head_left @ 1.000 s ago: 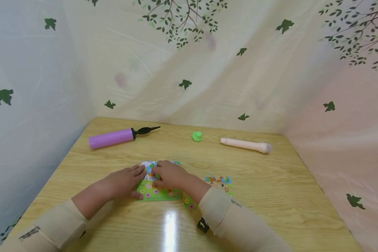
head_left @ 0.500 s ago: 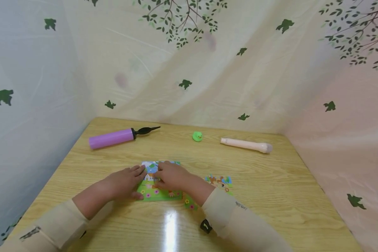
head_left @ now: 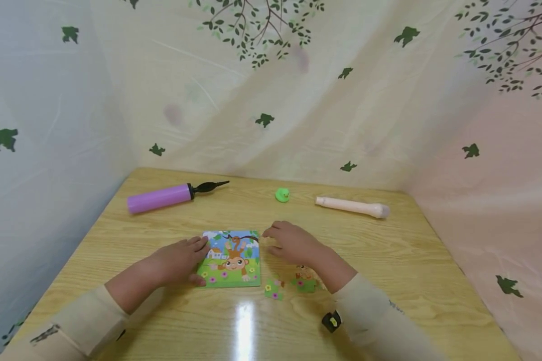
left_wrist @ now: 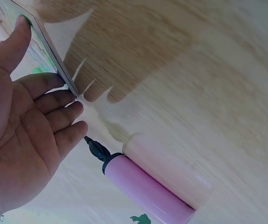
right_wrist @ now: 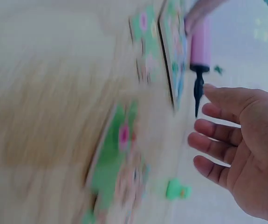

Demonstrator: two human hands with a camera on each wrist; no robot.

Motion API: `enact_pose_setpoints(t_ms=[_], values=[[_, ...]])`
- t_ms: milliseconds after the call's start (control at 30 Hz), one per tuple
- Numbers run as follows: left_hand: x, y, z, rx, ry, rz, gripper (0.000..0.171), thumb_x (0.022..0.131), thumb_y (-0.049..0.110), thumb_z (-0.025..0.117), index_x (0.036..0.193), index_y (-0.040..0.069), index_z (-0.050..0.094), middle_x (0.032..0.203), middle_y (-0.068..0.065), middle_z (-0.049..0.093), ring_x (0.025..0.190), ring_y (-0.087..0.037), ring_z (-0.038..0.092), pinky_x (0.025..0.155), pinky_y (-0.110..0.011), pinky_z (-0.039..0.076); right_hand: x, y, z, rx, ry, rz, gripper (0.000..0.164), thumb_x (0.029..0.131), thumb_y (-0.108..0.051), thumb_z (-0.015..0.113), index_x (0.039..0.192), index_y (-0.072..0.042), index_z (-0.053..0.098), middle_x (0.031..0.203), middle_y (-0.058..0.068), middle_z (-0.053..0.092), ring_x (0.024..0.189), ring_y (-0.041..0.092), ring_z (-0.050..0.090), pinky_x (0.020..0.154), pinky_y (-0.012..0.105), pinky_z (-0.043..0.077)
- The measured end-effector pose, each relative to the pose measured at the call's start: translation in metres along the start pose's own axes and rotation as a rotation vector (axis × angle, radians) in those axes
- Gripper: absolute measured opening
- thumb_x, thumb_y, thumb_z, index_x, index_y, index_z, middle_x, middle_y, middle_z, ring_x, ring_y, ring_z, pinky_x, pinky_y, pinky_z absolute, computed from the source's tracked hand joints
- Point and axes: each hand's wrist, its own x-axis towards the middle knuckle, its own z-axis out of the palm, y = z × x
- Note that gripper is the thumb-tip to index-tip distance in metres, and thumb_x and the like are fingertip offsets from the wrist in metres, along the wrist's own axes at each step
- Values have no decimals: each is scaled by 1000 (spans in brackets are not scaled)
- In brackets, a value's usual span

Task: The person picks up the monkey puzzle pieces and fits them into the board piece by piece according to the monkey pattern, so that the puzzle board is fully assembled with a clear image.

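Wooden table (head_left: 402,260), puzzle (head_left: 233,261), touching left fingers (head_left: 199,244)

Cream sleeves (head_left: 379,321), dark markings (head_left: 45,334), bare hands (head_left: 180,261), black wrist attachment (head_left: 330,322)

flat monkey puzzle (head_left: 231,260) beside loose pieces (head_left: 273,289)

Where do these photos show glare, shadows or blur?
Head view: a white streak of glare on the table, below the puzzle board; left wrist view: a finger-shaped shadow beside the left hand, the purple pump faintly reflected; right wrist view: loose puzzle pieces smeared, the right hand sharper.
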Motion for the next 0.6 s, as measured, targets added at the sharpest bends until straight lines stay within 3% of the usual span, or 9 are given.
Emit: enact_pose_setpoints(t_ms=[133,300,467,600], values=[[1,0,1,-6,-12,-8,89,88,54,65,148,-5,36,158,-26,26,145,-44,26,118,-56,26,-19,21,-4,26,-29,89,43,96,-31,64,133,-10,58,129,7,58,122,27,54,100,43,50],[3,-3,2,-2,-25,-17,89,88,55,64,149,-3,35,158,-25,25,145,-43,26,118,-56,26,-37,39,-4,57,-83,165,45,95,-31,65,134,-9,58,129,10,58,118,29,55,97,45,51],[5,-3,0,-1,-28,-11,88,89,54,64,149,-3,36,158,-25,25,145,-44,26,118,-56,26,-49,42,1,62,-139,202,47,91,-32,71,131,-10,60,118,6,59,101,22,56,84,39,52],[5,-1,0,-9,-29,-3,88,88,53,65,148,-4,36,158,-26,26,145,-45,27,118,-57,27,-55,38,7,45,-121,186,42,87,-30,75,123,-12,64,101,2,56,84,17,50,71,35,48]])
